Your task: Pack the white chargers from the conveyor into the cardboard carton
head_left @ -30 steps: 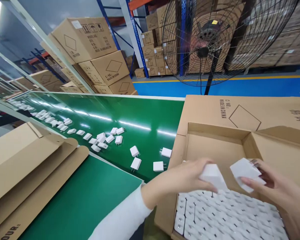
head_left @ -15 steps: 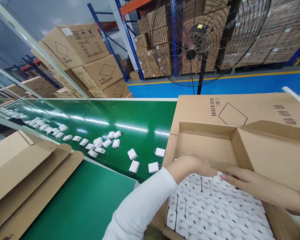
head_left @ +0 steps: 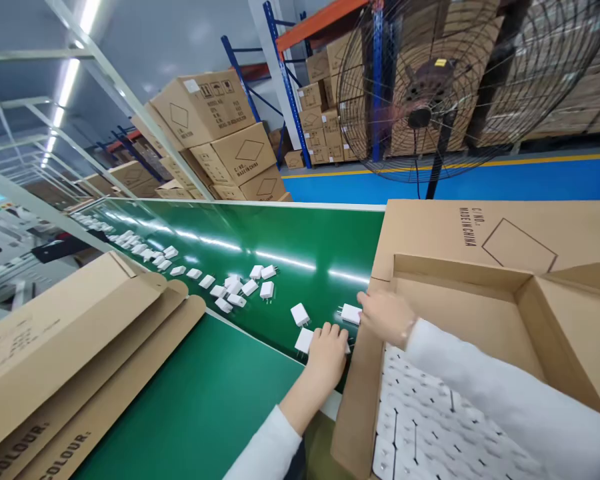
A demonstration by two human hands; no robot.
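My left hand (head_left: 327, 350) is over the green conveyor belt (head_left: 300, 230), its fingers curled down on a white plug adapter that they mostly cover. Beside those fingers lies another white adapter (head_left: 304, 341). My right hand (head_left: 387, 315) reaches across the box edge, fingertips at the right end of a white adapter (head_left: 351, 314) with metal prongs. Under my right forearm, the open cardboard box (head_left: 353, 427) holds tightly packed rows of white adapters (head_left: 430, 427). More loose adapters (head_left: 235, 283) are scattered along the belt to the left.
Flattened cardboard boxes (head_left: 70, 347) lie at the left over a green work surface (head_left: 190, 407). A large wire-caged fan (head_left: 420, 118) stands behind the belt. Stacked cartons (head_left: 205, 110) and blue rack posts are farther back. Box flaps (head_left: 430, 230) spread over the belt's right end.
Both hands have moved left from above the packed adapters to the loose ones on the belt. My left hand now covers one adapter. The view has shifted left.
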